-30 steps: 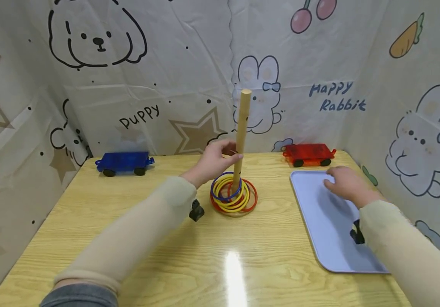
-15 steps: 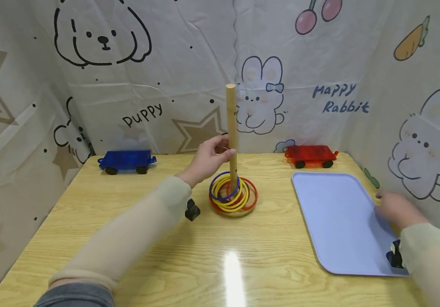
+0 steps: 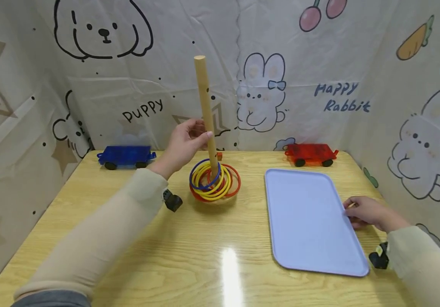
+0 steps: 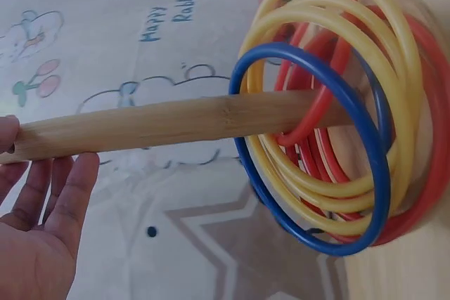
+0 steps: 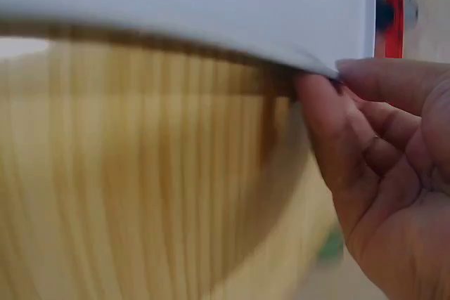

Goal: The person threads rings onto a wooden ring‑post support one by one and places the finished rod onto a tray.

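Observation:
My left hand [image 3: 183,145] grips the upright wooden pole [image 3: 205,102] of a ring-toss stand between thumb and fingers. The pole leans a little left. Blue, yellow and red plastic rings [image 4: 380,205] hang loosely round its lower end; the blue one [image 4: 309,61] is uppermost. Rings largely hide the round base, and a shadow lies beneath it; I cannot tell whether it is off the table. My right hand [image 3: 369,213] pinches the right rim of a pale lilac tray [image 3: 308,217], thumb above and fingers below in the right wrist view.
A blue toy wagon [image 3: 126,156] stands at the back left of the wooden table [image 3: 189,264], a red one [image 3: 311,154] at the back right behind the tray. A small orange object [image 3: 220,156] shows behind the pole. Printed cloth walls [image 3: 312,51] enclose the table's back and sides.
The ring stand has shifted left and tilted that way, with my left hand on its pole. My right hand moved off the tray's surface to its right rim, and the tray slid left.

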A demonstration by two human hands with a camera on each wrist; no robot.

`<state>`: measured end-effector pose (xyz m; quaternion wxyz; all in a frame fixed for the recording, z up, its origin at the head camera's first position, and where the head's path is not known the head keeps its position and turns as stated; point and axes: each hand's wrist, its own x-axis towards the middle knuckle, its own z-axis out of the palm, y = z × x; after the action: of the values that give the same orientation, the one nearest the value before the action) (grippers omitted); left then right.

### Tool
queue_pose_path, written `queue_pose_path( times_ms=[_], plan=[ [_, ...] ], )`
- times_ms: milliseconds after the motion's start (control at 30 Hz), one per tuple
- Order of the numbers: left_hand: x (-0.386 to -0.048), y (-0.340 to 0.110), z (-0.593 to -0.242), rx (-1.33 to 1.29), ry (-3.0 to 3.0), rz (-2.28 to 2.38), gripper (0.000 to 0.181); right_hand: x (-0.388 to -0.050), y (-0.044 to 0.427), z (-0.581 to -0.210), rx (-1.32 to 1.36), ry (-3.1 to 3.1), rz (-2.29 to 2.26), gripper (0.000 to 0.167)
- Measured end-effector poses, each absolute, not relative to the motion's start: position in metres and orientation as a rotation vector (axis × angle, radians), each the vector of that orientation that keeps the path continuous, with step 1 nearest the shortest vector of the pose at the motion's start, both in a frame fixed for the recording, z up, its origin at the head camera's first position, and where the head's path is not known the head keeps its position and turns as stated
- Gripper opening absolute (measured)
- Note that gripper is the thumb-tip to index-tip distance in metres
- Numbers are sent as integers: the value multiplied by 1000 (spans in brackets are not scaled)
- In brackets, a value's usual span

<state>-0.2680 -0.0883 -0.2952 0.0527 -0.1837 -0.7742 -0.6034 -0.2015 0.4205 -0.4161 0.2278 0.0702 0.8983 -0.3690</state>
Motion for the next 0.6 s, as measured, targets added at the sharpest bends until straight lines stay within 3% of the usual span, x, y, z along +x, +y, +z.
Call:
queue_pose_path(
  times_ms=[400, 600],
  plan=[
    [-250, -80, -284, -545, -2408, -1836, 27, -208, 247, -432, 125, 2448, -1341, 22],
    [-243, -79, -298, -560, -2457, -1803, 24, -218, 194, -435, 80, 2484, -1339, 20]
  ],
)
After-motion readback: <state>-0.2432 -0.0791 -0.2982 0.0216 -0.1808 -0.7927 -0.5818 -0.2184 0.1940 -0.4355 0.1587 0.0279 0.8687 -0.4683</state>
